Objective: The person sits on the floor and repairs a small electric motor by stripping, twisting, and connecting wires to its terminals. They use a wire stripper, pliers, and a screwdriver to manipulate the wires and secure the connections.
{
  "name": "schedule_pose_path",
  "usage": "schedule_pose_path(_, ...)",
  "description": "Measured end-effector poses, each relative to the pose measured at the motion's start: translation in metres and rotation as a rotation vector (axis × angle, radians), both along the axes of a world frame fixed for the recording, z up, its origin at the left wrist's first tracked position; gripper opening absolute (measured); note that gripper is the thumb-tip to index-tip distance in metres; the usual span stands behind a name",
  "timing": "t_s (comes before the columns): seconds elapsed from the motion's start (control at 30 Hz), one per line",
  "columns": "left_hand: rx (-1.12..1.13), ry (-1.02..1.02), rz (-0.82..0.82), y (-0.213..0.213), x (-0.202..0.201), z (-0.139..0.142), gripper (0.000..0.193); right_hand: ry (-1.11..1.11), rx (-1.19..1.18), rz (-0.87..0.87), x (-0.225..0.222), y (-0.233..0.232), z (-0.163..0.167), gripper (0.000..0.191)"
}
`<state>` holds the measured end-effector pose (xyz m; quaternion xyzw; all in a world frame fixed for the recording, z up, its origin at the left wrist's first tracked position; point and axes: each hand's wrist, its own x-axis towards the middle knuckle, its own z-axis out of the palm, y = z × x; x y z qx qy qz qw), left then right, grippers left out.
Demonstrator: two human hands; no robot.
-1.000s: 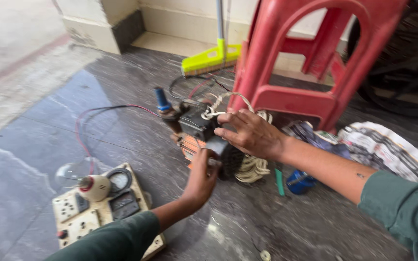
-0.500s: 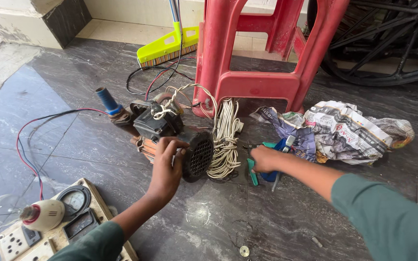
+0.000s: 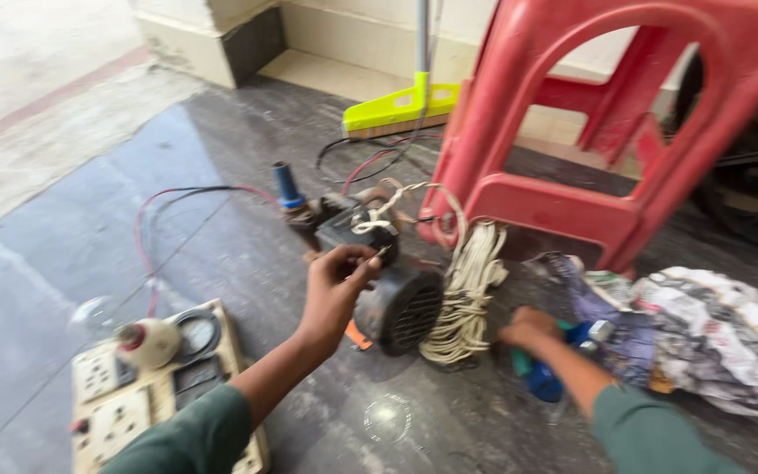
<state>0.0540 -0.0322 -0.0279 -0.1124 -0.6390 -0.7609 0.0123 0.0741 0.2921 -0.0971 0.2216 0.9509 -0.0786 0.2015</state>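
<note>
At lower left of the frame the wooden test board (image 3: 146,386) with its bulb lies on the dark floor (image 3: 72,263), now closer than half a second ago. In the centre the left hand (image 3: 335,290) stays on the small black motor (image 3: 383,281), its grip pinched narrow on a thin wire there. Right of the rope coil (image 3: 467,298), the right hand (image 3: 528,333) has closed its grip on a blue-handled tool (image 3: 546,377) (beside crumpled newspaper (image 3: 712,342)), so work on the motor looks ready to start.

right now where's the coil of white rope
In the head view the coil of white rope lies centre on the dark floor, between the black motor and the red plastic chair.
</note>
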Motion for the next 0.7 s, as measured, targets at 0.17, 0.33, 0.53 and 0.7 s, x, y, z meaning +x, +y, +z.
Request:
schedule_pose_path(0.17, -0.081, -0.026, -0.05, -0.016, 0.005, 0.008, 0.017, 0.26, -0.329, -0.258, -0.008, 0.023, 0.027, 0.039)
schedule_pose_path(0.33, -0.118, -0.047, -0.083, -0.023, 0.002, 0.017, 0.017, 0.278, -0.961, -0.208, 0.012, 0.003, 0.124, 0.037)
schedule_pose_path(0.53, -0.025, -0.052, -0.102, -0.017, -0.008, 0.012, 0.016, 0.031, -1.048, 0.048, 0.056, -0.062, 0.241, 0.044)
schedule_pose_path(0.7, 0.131, -0.2, -0.062, -0.001, -0.013, 0.007, 0.015, 0.239, -1.137, 0.241, 0.058, -0.128, 0.229, 0.033)
